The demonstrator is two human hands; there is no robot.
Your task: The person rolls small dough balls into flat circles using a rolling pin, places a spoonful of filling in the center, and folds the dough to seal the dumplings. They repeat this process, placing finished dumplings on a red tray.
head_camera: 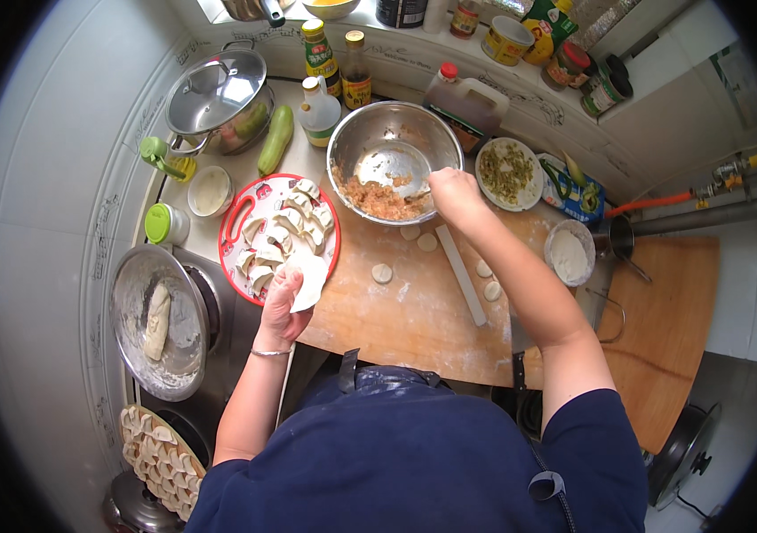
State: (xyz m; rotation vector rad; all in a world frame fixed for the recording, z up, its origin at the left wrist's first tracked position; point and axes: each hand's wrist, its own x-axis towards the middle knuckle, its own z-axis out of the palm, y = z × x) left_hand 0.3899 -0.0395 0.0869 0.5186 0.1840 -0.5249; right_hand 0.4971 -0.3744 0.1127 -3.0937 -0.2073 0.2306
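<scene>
My left hand (pixel 287 301) holds a thin, flat dumpling wrapper (pixel 308 280) at the near edge of a round red-rimmed board (pixel 229 251), where several folded dumplings (pixel 278 236) lie. My right hand (pixel 453 192) is at the right rim of a steel mixing bowl (pixel 354 126), closed on a utensil whose end dips into the minced filling (pixel 382 198). Most of that utensil is hidden by the hand. On the floured wooden board (pixel 405 326) below lie small dough discs (pixel 382 273) and a pale rolling pin (pixel 461 274), partly beneath my right forearm.
A steel basin (pixel 182 326) with a dough roll (pixel 157 322) stands left, above a tray of dumplings (pixel 158 460). Sauce bottles (pixel 356 73), a zucchini (pixel 276 140) and a lidded pot (pixel 218 93) are behind. A plate of chopped greens (pixel 509 174) and a flour bowl (pixel 570 253) stand right.
</scene>
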